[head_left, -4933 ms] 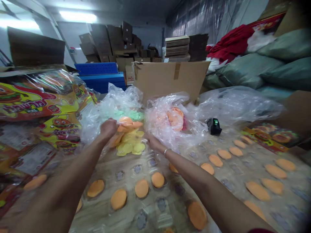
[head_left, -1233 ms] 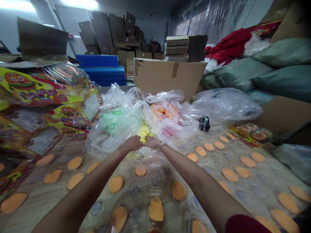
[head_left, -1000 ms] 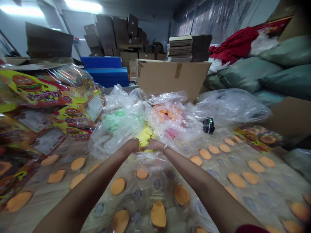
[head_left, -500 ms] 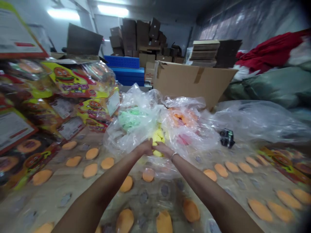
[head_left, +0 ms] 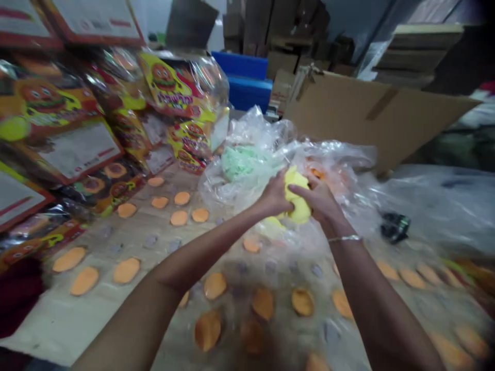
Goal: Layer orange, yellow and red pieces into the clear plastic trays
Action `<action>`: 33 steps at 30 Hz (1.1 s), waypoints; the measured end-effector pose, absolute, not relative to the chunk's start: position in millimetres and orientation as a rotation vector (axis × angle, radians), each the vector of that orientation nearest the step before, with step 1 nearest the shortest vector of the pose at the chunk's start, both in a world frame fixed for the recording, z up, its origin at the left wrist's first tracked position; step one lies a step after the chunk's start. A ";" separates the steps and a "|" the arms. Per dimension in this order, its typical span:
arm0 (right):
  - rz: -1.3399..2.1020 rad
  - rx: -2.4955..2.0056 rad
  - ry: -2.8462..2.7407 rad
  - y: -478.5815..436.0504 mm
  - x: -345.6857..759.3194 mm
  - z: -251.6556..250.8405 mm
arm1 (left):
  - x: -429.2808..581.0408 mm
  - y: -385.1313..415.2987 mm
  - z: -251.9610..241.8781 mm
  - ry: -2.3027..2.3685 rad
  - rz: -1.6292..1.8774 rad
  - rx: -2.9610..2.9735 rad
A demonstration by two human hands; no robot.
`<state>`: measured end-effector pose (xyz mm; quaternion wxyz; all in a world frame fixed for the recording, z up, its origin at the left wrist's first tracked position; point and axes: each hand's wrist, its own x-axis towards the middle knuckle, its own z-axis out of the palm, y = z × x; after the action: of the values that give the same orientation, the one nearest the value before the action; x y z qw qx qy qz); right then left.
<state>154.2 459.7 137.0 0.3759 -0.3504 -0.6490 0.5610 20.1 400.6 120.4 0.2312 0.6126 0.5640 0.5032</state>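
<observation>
On the table (head_left: pixel 93 234), orange discs (head_left: pixel 215 286) were already laid out; no yellow was noticed on them, though blur left this unsure. Farther, the left hand (head_left: pixel 275 195) and right hand (head_left: pixel 322 198) held yellow pieces (head_left: pixel 297 203) between curled fingers. Behind, green pieces (head_left: pixel 242 162) lay in clear plastic (head_left: pixel 255 123).

Left hand (head_left: pixel 276 196) and right hand (head_left: pixel 320 198) gripped yellow pieces (head_left: pixel 299 206) between them, near clear plastic bags (head_left: pixel 263 126); orange discs (head_left: pixel 127 270) lay spread across the table (head_left: pixel 62 322).

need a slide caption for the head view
Left hand and right hand hold yellow pieces near crumpled clear plastic and orange discs.
</observation>
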 end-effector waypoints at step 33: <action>1.467 -0.858 -1.801 276.6 177.5 -6.4 | 22.0 196.2 21.8 2.214 0.580 1.519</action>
<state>177.5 276.6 -6.4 0.3264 -0.3276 -0.6875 0.5599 22.0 196.2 21.8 0.1961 0.5421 0.7904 0.2071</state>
